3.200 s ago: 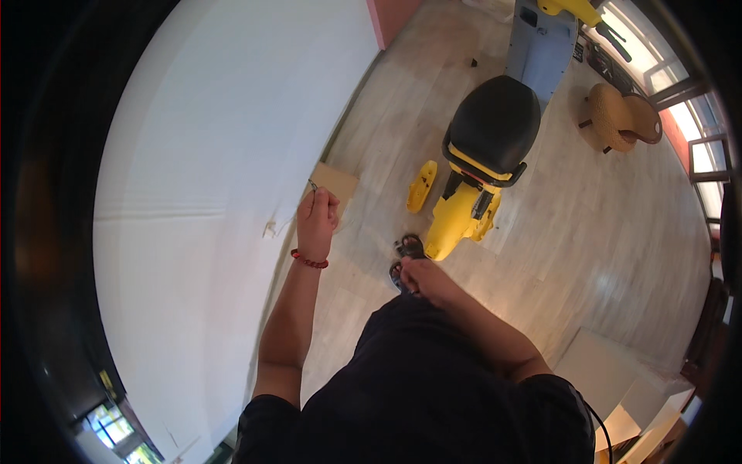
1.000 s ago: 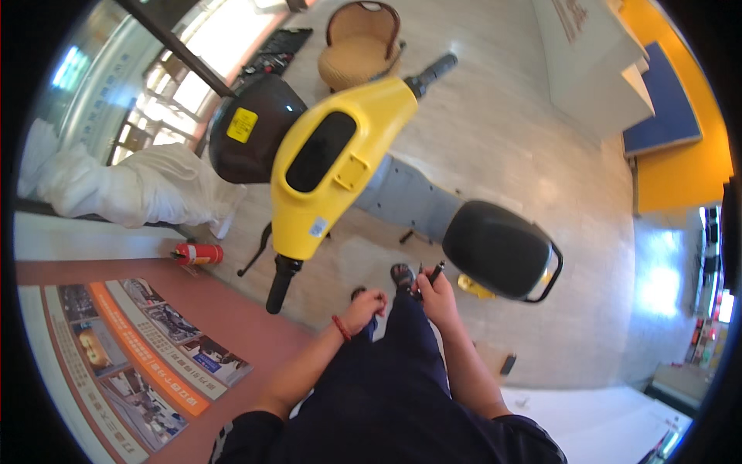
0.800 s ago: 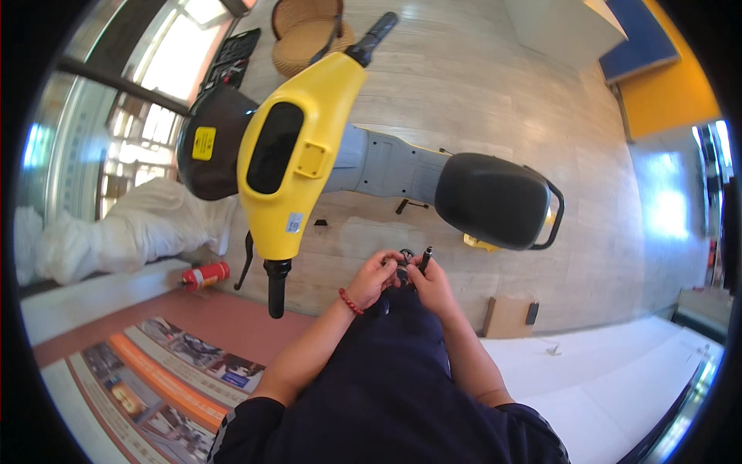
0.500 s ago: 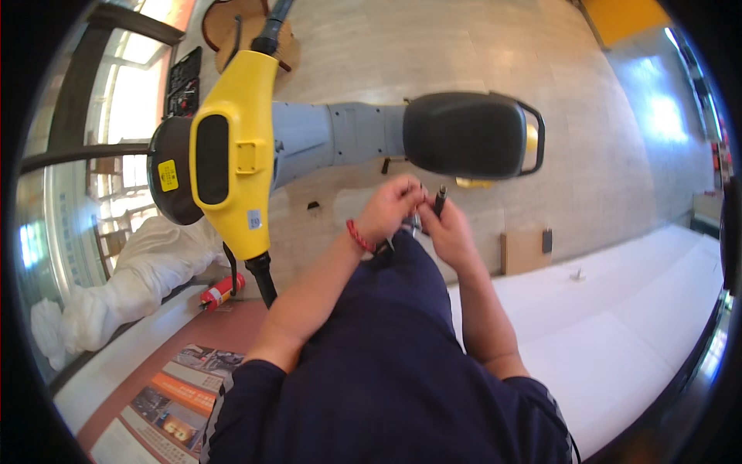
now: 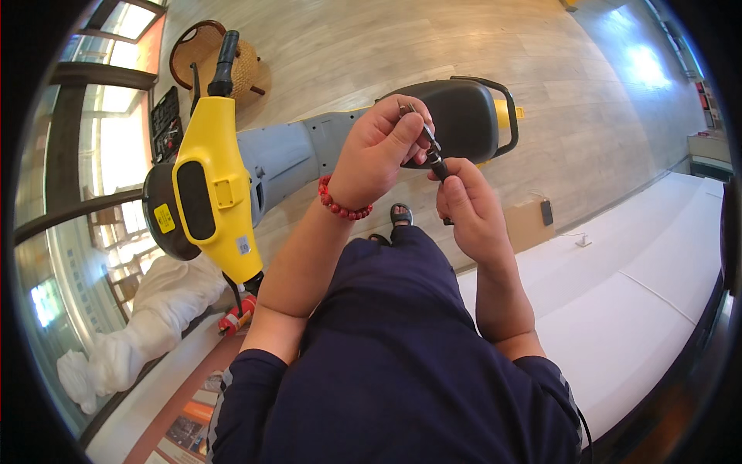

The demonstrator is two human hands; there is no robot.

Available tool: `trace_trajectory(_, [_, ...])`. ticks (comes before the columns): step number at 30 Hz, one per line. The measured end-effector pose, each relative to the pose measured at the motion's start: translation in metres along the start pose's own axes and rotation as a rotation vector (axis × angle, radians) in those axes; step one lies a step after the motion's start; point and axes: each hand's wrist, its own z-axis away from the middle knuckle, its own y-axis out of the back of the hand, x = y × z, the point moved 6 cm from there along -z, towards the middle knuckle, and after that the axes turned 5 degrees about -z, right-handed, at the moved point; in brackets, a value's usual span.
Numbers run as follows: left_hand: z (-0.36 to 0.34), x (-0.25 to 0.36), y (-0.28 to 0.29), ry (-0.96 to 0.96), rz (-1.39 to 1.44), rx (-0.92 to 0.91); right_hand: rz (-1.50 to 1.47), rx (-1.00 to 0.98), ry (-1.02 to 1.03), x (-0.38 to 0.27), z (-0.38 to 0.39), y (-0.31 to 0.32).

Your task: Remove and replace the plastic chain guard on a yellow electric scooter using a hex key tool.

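Both my hands are raised in front of me, over the seat side of a yellow and grey scooter (image 5: 282,158). Between them is a slim hand tool with a black handle (image 5: 439,167) and a shiny metal end (image 5: 430,138); its exact kind does not show. My left hand (image 5: 386,143), with a red bead bracelet at the wrist, pinches the metal end between thumb and fingers. Closed round the black handle is my right hand (image 5: 473,205), and the handle's dark tip pokes out below it. The scooter's black seat (image 5: 460,116) lies just beyond the hands.
A wicker chair (image 5: 243,73) and an open black tool case (image 5: 165,127) are at the far left. White sheeting (image 5: 158,305) and a red fire extinguisher (image 5: 236,315) lie near left. At right, a cardboard piece (image 5: 527,226) adjoins a long white surface (image 5: 618,309).
Both hands have come up closer to me with the tool, which now shows more fully. The view has shifted, bringing my feet and more of the chair into sight.
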Motion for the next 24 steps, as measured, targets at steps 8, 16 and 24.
trace_trajectory(8, [-0.009,0.009,-0.007,-0.082,-0.168,-0.02,-0.011,0.044,0.069,-0.007,0.003,0.006])
trace_trajectory(16, [0.0,0.014,-0.02,-0.086,-0.192,-0.07,-0.126,0.151,0.165,-0.007,0.025,0.001])
trace_trajectory(24, [0.015,0.025,-0.036,-0.138,-0.262,-0.164,-0.136,0.211,0.227,-0.009,0.049,-0.006])
